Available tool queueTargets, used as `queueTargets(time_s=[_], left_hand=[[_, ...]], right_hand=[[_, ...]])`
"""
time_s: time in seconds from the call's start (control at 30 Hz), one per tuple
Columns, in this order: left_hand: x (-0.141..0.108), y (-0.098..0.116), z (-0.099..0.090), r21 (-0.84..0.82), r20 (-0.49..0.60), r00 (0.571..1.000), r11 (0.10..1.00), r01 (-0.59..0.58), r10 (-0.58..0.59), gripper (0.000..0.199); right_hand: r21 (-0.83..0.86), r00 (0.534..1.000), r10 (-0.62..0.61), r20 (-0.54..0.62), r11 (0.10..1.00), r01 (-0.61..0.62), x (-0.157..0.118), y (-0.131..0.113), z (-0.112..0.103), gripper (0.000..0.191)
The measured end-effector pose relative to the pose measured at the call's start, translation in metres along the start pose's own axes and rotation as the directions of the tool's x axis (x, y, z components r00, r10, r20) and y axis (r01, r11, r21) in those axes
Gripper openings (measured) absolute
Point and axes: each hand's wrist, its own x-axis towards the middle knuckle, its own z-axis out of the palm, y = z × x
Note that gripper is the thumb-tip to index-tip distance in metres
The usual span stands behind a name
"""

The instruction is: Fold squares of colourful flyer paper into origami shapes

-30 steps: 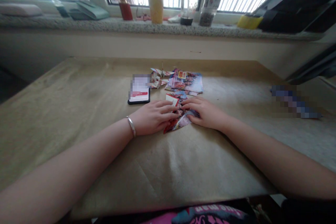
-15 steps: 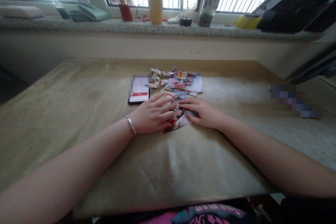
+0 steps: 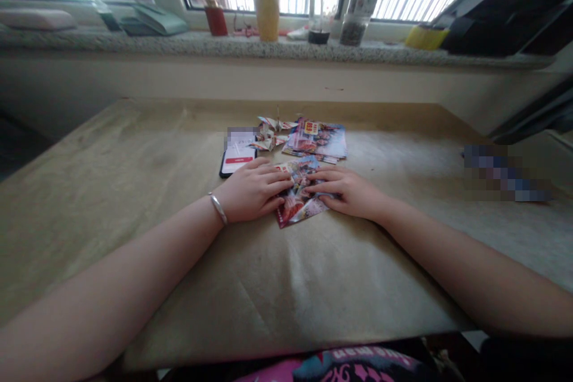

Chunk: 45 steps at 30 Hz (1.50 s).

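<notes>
A sheet of colourful printed paper [image 3: 293, 206] lies on the table between my hands. My left hand [image 3: 250, 190], with a silver bangle at the wrist, rests flat with its fingertips over the sheet's left part. From the other side my right hand [image 3: 347, 191] lays its outstretched fingers on the sheet's right part. Just beyond is a stack of similar printed sheets [image 3: 329, 138], bearing a yellow label. Folded paper cranes [image 3: 271, 142] stand left of the stack, beside a phone [image 3: 237, 161] with a lit screen.
A tan cover [image 3: 179, 286] spreads over the table. At the far right lies a blurred, bluish flat item [image 3: 504, 173]. Along the stone windowsill [image 3: 179, 45] stand a red bottle [image 3: 215, 18], a tall yellow cylinder [image 3: 267, 0], clear containers [image 3: 358, 15] and a yellow object [image 3: 425, 37].
My left hand has slid a little left, uncovering more of the printed paper. My right hand stays nearly in place on it.
</notes>
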Motion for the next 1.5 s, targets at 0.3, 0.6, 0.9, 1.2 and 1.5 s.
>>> queueTargets(time_s=[0.3,0.6,0.9,1.2,1.5], left_hand=[[0.0,0.002,-0.003,-0.022,0.082,0.996,0.999,0.035,-0.033,0.049],[0.001,0.006,-0.016,-0.027,0.12,0.993,0.999,0.021,-0.018,0.049],[-0.003,-0.005,-0.021,-0.154,0.175,0.985,0.988,0.019,0.009,0.047],[-0.003,-0.007,-0.017,-0.193,0.192,0.977,0.973,0.127,-0.089,0.031],[0.002,-0.002,-0.021,-0.145,0.222,0.938,0.942,0.303,-0.267,0.029]], right_hand=[[-0.057,0.995,-0.078,0.059,0.995,0.081,-0.003,-0.005,-0.01,0.041],[-0.248,0.981,-0.168,0.099,0.95,0.188,-0.005,-0.01,-0.018,0.027],[-0.197,0.99,-0.123,0.064,0.971,0.133,-0.008,-0.005,-0.02,0.024],[0.103,0.995,0.08,-0.052,0.992,-0.074,-0.012,0.008,-0.015,0.019],[0.101,0.966,0.25,-0.062,0.965,-0.243,-0.01,0.008,-0.014,0.012]])
